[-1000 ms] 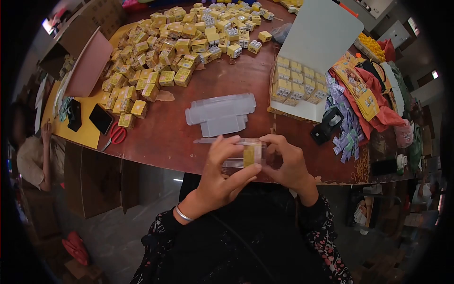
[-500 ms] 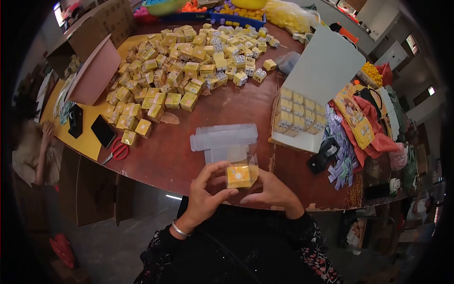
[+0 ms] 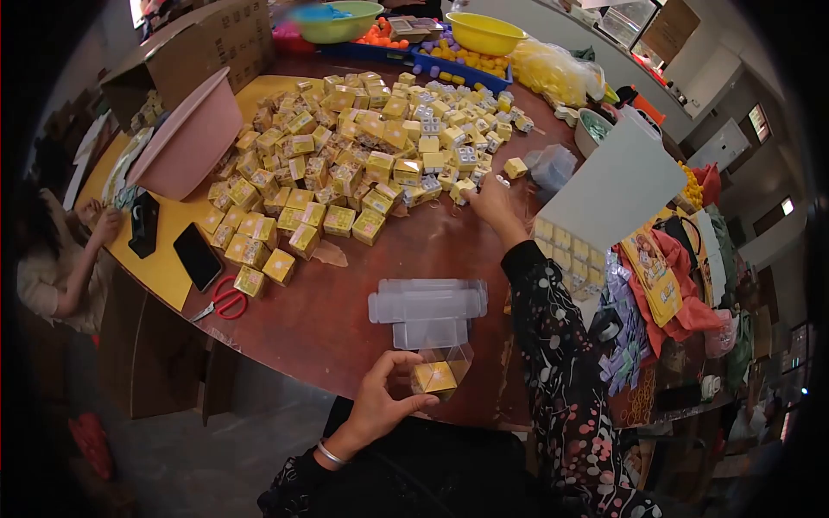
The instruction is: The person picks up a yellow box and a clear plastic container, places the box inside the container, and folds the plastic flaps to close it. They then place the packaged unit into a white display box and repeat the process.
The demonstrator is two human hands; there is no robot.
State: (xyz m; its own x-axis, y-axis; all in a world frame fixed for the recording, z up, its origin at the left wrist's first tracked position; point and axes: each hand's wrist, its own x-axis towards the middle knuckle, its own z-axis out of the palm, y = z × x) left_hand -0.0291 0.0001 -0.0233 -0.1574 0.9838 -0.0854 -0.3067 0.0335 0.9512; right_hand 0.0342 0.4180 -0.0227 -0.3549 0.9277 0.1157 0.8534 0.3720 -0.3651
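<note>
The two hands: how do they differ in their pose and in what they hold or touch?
The left hand stays close to the body at the table edge; the right hand is stretched far out to the pile of yellow boxes. The left hand grips a clear case with one yellow box inside; the right hand only touches boxes at the pile's edge, and its grip is unclear. Both are bare.

Clear open sleeve [image 3: 442,367], yellow box [image 3: 433,377] inside, tilted
</note>
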